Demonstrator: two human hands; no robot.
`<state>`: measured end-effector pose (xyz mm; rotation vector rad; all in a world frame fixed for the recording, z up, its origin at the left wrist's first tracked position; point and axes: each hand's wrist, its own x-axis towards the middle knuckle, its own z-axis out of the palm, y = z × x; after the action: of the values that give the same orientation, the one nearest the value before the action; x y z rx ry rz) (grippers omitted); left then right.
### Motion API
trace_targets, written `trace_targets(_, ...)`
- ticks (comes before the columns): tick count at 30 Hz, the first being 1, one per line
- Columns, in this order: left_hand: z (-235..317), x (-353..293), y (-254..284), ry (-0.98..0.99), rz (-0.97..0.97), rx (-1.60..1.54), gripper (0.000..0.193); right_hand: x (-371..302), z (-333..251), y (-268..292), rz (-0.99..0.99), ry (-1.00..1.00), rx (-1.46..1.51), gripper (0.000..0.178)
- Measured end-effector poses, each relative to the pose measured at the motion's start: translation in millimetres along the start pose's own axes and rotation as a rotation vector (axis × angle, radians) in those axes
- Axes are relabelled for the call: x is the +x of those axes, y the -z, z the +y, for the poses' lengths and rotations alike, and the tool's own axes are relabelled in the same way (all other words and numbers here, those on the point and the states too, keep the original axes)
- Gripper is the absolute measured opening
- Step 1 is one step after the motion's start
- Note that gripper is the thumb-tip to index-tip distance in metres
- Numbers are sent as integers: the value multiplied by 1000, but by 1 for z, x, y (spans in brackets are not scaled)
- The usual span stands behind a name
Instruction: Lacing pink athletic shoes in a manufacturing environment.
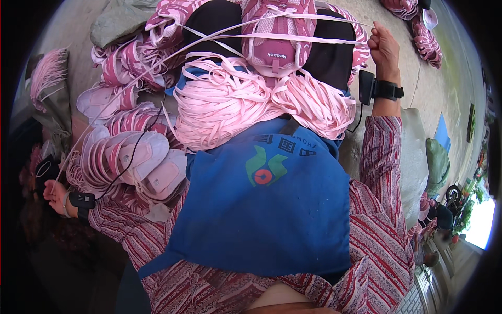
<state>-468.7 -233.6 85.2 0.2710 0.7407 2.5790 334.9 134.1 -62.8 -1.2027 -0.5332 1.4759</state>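
Far out at the left edge, the left hand (54,194) was stretched to the side, its fingers closed on the end of a pink lace (112,91) that ran taut up and across a pile of pink shoe uppers (130,152) to the pink shoe (277,31) lying on the person's lap above a heap of loose pink laces (251,102) and a blue apron (266,204). Right of the shoe, the right hand (384,47) was raised and curled shut, pulling the laces drawn across the shoe.
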Motion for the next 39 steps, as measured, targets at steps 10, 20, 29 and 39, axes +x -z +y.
trace_targets(10,-218,-112,-109,312,-546,900,40,-57,-23,-47,-164,601,-884,19)
trace_targets(20,-384,-264,-157,277,-1426,1371,27,-138,45,-144,-640,1050,-1400,17)
trace_targets(29,-384,-257,-154,424,-1408,1381,25,-136,61,-166,-653,1113,-1549,11)
trace_targets(39,-379,-224,-164,789,-1034,1261,18,-117,20,-125,-624,1045,-1302,14)
